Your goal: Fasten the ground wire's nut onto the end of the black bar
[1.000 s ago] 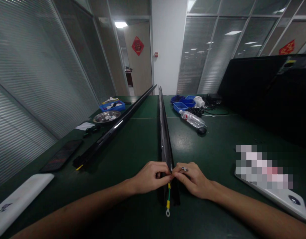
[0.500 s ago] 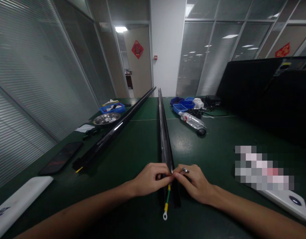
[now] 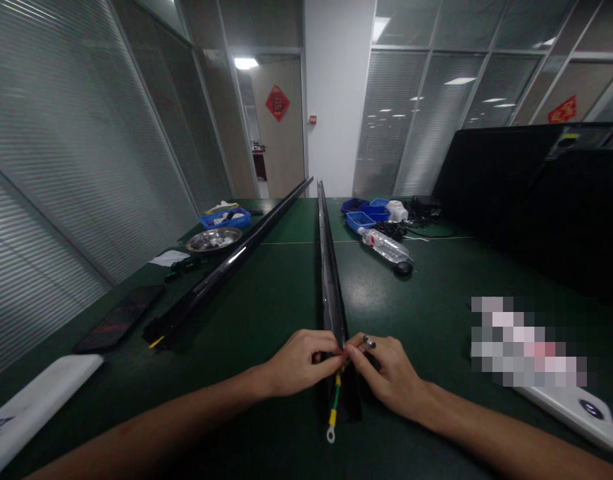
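Note:
A long black rail (image 3: 330, 280) runs away from me along the table, its near end between my hands. My left hand (image 3: 306, 360) is closed, thumb and index fingertip pinching at the upper end of a short green wire (image 3: 335, 399) with yellow sleeves. The wire's lower end carries a ring terminal (image 3: 331, 434) that hangs free toward me. From the other side my right hand (image 3: 386, 370) pinches at the same spot, its fingertips meeting those of the left. What lies between the right fingertips is hidden. A silver ring (image 3: 369, 342) shows on this hand.
A second black rail (image 3: 226, 263) lies to the left, a yellow end at its near tip. Near it are a black phone-like slab (image 3: 119, 319), a white box (image 3: 46, 400) and a metal dish (image 3: 214, 240). On the right are a plastic bottle (image 3: 386, 245), blue bins (image 3: 361, 221) and another white box (image 3: 561, 408).
The view has tilted up slightly. My hands stay at the rail's near end in almost the same pinch, with only small finger movement on the right.

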Demonstrator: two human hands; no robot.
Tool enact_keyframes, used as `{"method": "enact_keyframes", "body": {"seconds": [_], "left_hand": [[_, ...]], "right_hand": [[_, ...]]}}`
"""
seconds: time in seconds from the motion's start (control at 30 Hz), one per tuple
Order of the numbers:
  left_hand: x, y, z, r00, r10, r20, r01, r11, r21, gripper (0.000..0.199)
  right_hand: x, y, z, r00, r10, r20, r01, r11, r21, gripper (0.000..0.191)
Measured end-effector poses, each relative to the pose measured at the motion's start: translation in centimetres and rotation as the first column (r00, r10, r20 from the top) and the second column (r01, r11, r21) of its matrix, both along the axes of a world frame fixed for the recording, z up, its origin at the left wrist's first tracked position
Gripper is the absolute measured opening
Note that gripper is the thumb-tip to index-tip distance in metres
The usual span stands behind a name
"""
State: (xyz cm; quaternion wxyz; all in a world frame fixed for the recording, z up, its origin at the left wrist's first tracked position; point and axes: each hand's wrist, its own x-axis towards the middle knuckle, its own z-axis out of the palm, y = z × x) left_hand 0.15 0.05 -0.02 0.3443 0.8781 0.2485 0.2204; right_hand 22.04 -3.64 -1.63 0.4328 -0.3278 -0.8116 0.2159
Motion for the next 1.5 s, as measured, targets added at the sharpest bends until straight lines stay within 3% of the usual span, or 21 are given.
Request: {"method": "enact_keyframes", "body": {"seconds": [0.33,0.77,1.07,1.5], "left_hand": [[0.0,0.0,-0.1,1.0,0.005,-0.002,-0.005,1.0,0.004,0.032],[0.1,0.1,0.3,1.0,-0.006,-0.001,0.006,1.0,0.002,0.027],[-0.1,0.0,0.2,1.0,-0.016,-0.011,0.016,1.0,0.019,0.03],[-0.1,0.2,-0.1,1.0,-0.015,-0.005,0.015,0.999,0.049,0.025]], "right_hand": [[0.9,0.8,0.3,0.988,0.153,0.012,-0.152,0.988,-0.011,0.026],[0.1,-0.1,0.2,1.0,0.015,-0.027,-0.015,1.0,0.0,0.025],[1.0,0.9,0.6,0.982,0.186,-0.022,-0.187,0.982,-0.006,0.025],[0.3,-0.2,0.4,1.0,0.027,-0.014,-0.027,1.0,0.0,0.023]]}}
